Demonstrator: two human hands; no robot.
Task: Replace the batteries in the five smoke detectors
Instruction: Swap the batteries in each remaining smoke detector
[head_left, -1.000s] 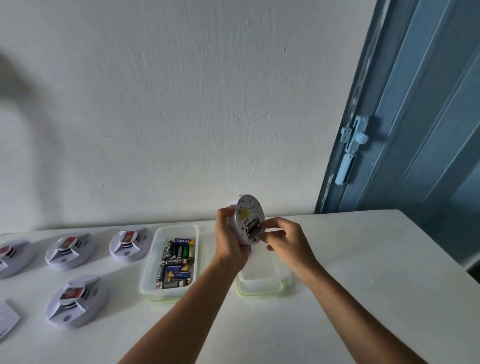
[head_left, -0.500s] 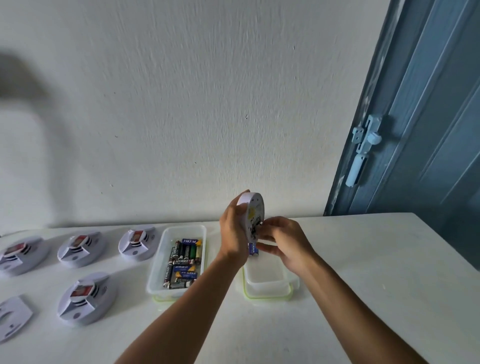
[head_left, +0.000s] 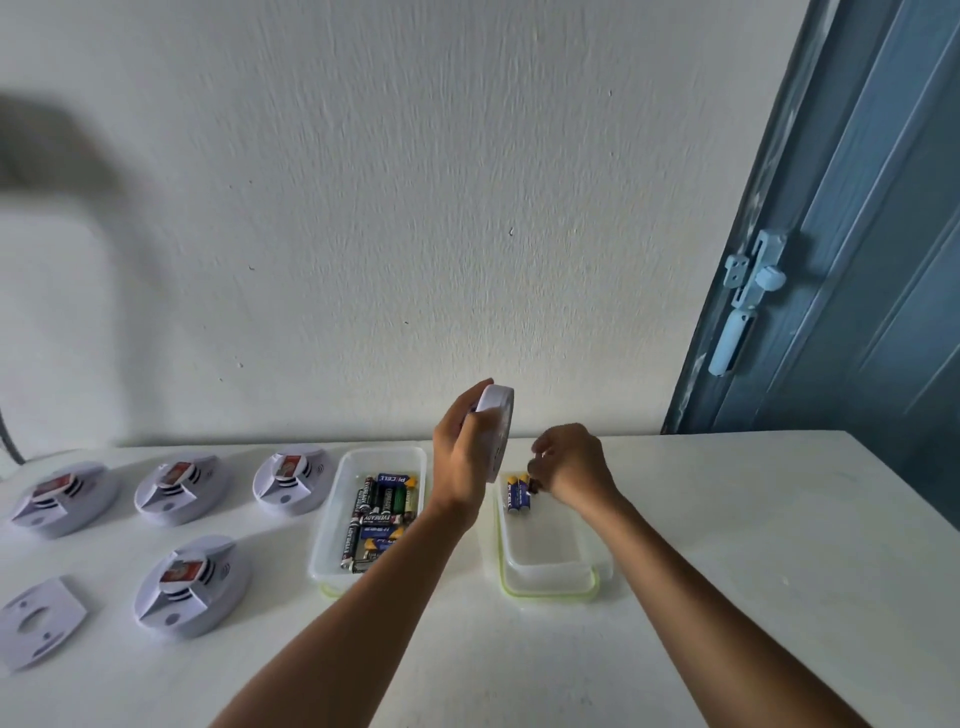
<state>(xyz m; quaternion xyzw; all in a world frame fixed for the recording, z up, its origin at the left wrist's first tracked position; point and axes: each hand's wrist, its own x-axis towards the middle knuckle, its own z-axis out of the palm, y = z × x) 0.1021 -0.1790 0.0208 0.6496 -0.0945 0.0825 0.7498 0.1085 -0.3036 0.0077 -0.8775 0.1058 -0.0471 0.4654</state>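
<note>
Near the centre of the frame the left hand (head_left: 462, 457) holds a white smoke detector (head_left: 496, 431) on edge above the tabletop (head_left: 727, 545), its grip wrapped round the rim with the fingers curled over the far side. Just right of it, the right hand (head_left: 569, 465) hovers over the far end of a clear container with a green rim (head_left: 550, 584); its fingertips are bunched together around something small and dark — too small to tell what it is. Two blue batteries (head_left: 518, 493) lie side by side in that container's far end, just beside those fingertips.

Left of the left forearm sits a second clear container (head_left: 332, 519), filled with a jumble of batteries (head_left: 382, 514). Further left, four more smoke detectors rest face up on the tabletop — three in a row at (head_left: 62, 496), (head_left: 179, 486) and (head_left: 291, 475), one nearer at (head_left: 192, 584). A flat white mounting plate (head_left: 36, 623) lies at the lower left. A blue door (head_left: 857, 234) fills the right edge.
</note>
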